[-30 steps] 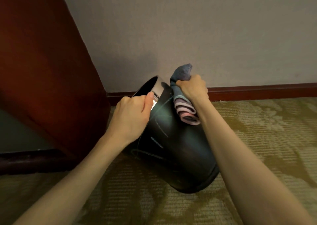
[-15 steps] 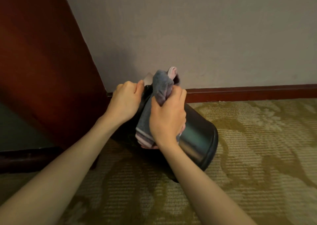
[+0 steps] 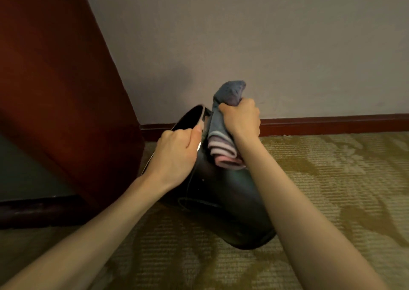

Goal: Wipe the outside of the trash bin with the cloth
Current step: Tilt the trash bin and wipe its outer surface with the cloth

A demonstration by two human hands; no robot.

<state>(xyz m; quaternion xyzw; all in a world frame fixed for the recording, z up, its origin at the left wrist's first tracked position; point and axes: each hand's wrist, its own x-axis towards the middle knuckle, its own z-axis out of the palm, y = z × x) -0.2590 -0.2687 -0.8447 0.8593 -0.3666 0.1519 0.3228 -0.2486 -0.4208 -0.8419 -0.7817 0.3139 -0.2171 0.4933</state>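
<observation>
One black trash bin lies tipped on the carpet close to the wall, with its mouth turned away and its base pointing back toward the person. Half a second ago the base swung out to the right and the cloth sat lower, on the near flank. Now the bin has rolled back and the bunched grey-and-pink cloth presses on the side wall just below the rim, much as it did a second ago. The right hand is closed in a fist round the cloth, a tuft of which sticks out above the knuckles. The left hand grips the rim, fingers curled over the edge and thumb along the outside, steadying and turning the bin. This looks like back-and-forth wiping strokes with the bin rotated between them, so the wipe is well under way. The lower wall and base probably still need a pass. A red-brown wooden panel stands to the left, and a dark baseboard runs along the wall.
</observation>
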